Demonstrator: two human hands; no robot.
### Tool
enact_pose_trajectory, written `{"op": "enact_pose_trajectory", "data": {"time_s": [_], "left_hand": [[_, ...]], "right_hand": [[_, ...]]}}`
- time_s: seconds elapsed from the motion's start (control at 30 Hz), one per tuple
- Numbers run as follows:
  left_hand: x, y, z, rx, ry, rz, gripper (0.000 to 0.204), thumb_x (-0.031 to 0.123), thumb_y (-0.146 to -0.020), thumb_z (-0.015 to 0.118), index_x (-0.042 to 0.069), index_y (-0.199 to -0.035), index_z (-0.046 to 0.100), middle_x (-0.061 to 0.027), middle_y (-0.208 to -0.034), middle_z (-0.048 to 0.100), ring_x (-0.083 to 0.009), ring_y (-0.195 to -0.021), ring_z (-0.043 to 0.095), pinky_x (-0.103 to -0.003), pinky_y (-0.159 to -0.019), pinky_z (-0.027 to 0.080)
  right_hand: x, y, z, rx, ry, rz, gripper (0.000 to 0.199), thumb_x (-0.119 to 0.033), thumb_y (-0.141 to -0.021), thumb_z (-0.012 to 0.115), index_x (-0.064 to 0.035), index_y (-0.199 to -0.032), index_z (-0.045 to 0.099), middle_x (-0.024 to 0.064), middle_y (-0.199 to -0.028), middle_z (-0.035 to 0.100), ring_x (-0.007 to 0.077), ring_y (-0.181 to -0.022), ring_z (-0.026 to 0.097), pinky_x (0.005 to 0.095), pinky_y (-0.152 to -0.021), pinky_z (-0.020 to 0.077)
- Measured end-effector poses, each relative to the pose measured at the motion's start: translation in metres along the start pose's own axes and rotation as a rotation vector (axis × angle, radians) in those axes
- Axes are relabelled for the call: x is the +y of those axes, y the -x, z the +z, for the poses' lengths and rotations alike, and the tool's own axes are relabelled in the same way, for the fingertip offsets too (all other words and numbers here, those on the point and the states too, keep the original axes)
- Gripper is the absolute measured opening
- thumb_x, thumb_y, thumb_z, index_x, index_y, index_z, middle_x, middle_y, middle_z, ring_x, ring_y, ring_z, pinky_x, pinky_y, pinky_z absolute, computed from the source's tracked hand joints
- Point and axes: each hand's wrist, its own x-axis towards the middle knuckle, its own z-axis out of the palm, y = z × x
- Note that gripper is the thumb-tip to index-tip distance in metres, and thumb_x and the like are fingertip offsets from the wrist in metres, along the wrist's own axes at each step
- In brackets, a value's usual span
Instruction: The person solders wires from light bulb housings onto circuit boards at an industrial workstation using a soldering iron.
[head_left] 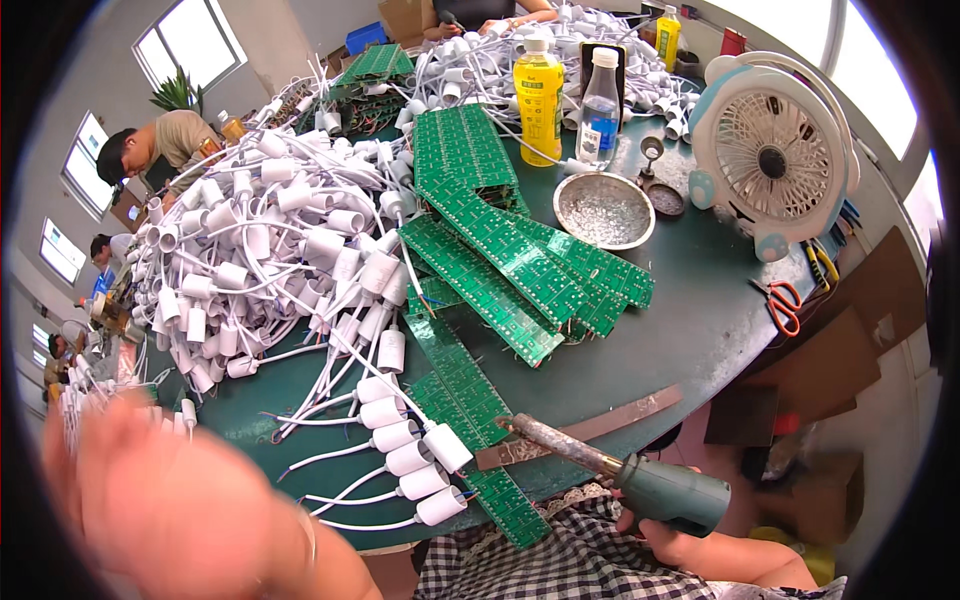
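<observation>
My right hand point(660, 540) is wrapped around the dark green handle of a soldering iron point(675, 492). Its metal barrel points left, with the tip near the end of a brown flat strip point(600, 425). Raised at the lower left, close to the camera, my left hand point(170, 490) is smeared by motion, so its fingers cannot be read. Between the hands lies a long green circuit board point(455, 375). Several white lamp sockets point(408, 458) with white cables sit in a row along its left side, the cables trailing left.
A big heap of white sockets point(270, 240) covers the left. Stacked green boards point(500, 260) fill the middle. Behind stand a metal bowl point(604, 210), a yellow bottle point(538, 100), a clear bottle point(598, 110) and a fan point(775, 150). Orange-handled scissors point(783, 305) lie at the right edge. Other people work beyond.
</observation>
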Motion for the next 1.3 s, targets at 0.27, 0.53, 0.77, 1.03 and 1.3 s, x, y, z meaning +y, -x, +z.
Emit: {"op": "enact_pose_trajectory", "data": {"time_s": [0.27, 0.53, 0.77, 1.03, 1.3], "left_hand": [[-0.072, 0.108, 0.155, -0.968, -0.127, -0.269, 0.038, 0.022, -0.076, 0.073, 0.004, -0.108, 0.062, -0.0136, -0.102, 0.063, -0.0316, -0.098, 0.057, -0.040, -0.087, 0.044], [0.000, 0.052, 0.091, -0.478, 0.018, 0.328, 0.014, 0.012, -0.077, 0.072, 0.013, -0.089, 0.065, -0.0017, -0.087, 0.055, -0.0188, -0.078, 0.053, -0.035, -0.076, 0.030], [0.092, 0.095, -0.049, -1.144, -0.028, 0.209, 0.030, 0.008, -0.079, 0.067, 0.011, -0.108, 0.059, -0.0051, -0.090, 0.053, -0.0158, -0.086, 0.052, -0.025, -0.066, 0.036], [0.101, 0.168, -0.041, -1.061, -0.072, -0.352, 0.011, 0.010, -0.067, 0.071, 0.011, -0.077, 0.065, -0.0096, -0.113, 0.044, -0.0352, -0.111, 0.037, -0.046, -0.093, 0.028], [0.099, 0.164, -0.033, -1.136, -0.078, -0.329, 0.012, 0.008, -0.063, 0.068, 0.013, -0.070, 0.060, -0.0087, -0.116, 0.044, -0.0366, -0.112, 0.036, -0.048, -0.095, 0.024]], "right_hand": [[0.017, 0.020, -0.014, -0.077, 0.065, 0.072, 0.054, -0.035, -0.088, 0.059, 0.0023, -0.126, 0.048, 0.0091, -0.097, 0.062, 0.0159, -0.077, 0.062, 0.0275, -0.069, 0.0491], [0.049, 0.045, -0.037, -0.014, 0.076, 0.133, 0.058, -0.043, -0.091, 0.055, 0.0012, -0.127, 0.048, 0.0083, -0.087, 0.060, 0.0147, -0.076, 0.059, 0.0281, -0.073, 0.0479], [0.000, 0.021, -0.036, -0.199, 0.237, 0.256, 0.048, -0.027, -0.084, 0.059, -0.0003, -0.123, 0.050, 0.0108, -0.090, 0.063, 0.0147, -0.081, 0.062, 0.0291, -0.077, 0.0486], [0.003, 0.032, -0.031, -0.105, 0.211, 0.137, 0.027, -0.012, -0.079, 0.069, -0.0001, -0.102, 0.060, 0.0127, -0.097, 0.061, 0.0261, -0.088, 0.059, 0.0367, -0.077, 0.0472], [-0.003, 0.039, -0.027, -0.102, 0.410, -0.091, 0.031, -0.010, -0.080, 0.068, 0.0012, -0.107, 0.058, 0.0131, -0.099, 0.060, 0.0256, -0.085, 0.059, 0.0368, -0.076, 0.0476]]}}
